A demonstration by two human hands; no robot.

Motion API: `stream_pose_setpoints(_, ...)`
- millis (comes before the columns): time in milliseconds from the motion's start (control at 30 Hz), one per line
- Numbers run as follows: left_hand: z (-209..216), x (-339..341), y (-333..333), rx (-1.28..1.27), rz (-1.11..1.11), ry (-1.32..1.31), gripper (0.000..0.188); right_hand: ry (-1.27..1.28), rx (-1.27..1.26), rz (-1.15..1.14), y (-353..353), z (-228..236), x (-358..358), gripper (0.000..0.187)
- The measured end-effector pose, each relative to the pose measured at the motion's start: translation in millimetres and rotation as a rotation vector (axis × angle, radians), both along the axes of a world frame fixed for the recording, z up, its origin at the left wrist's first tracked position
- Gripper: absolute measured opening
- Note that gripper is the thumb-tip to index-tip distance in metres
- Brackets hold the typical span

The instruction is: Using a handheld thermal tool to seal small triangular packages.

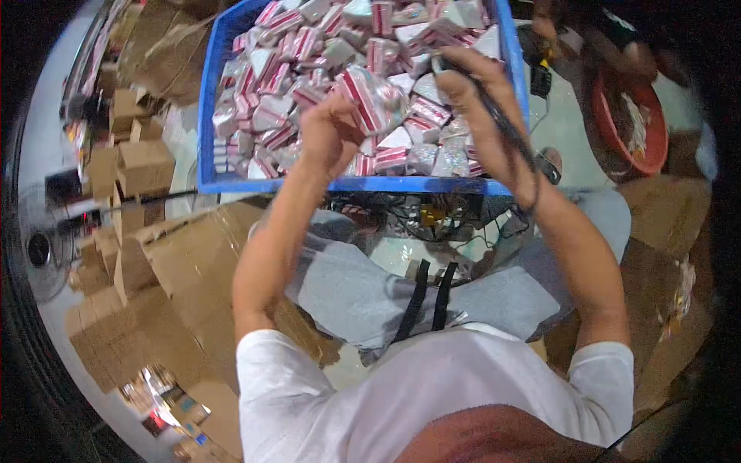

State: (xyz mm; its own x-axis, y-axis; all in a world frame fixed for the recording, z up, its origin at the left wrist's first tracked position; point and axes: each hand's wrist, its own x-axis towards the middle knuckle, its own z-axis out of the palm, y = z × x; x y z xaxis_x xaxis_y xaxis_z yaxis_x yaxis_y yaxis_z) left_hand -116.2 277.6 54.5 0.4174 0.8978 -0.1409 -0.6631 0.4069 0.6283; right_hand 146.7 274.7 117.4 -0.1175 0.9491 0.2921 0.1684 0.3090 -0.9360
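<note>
My left hand [326,137] pinches a wedge-shaped piece [373,100], white with red stripes and in shiny clear wrap, like a toy cake slice. It is held over a blue plastic bin [363,185] heaped with many similar wrapped wedges [272,109]. To its right, my right hand [488,116] is closed round a slim dark tool whose black cord [505,127] runs back along the hand to the wrist. The tool's tip is near the thumb and fingers, apart from the held wedge. What kind of tool it is I cannot make out.
Below the bin lie cables and small parts [432,216] between my grey-trousered legs. Cardboard boxes [145,166] and flattened cardboard [193,270] cover the left side. A red tub [656,147] stands at the right, near another person's blurred form. A fan [40,248] is at the far left.
</note>
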Motion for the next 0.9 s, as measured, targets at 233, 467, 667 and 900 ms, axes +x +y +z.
stream_pose_setpoints(233, 27, 100, -33, -0.126, 0.157, 0.048, 0.052, -0.156, 0.088, 0.004, -7, -17, -18, 0.035)
stream_pose_setpoints(467, 25, 94, -36, -0.024, 0.171, 0.270, 0.055, -0.028, -0.067, 0.036, 4, -12, -23, 0.037)
stream_pose_setpoints(667, 36, 79, -25, 0.006, 0.336, 0.197, 0.051, 0.222, 0.035, 0.032, 8, 10, 6, 0.038)
stream_pose_setpoints(900, 38, 68, -25, 0.202, 0.423, 0.385, 0.049, 0.013, 0.020, 0.315, -40, 26, 26, 0.037)
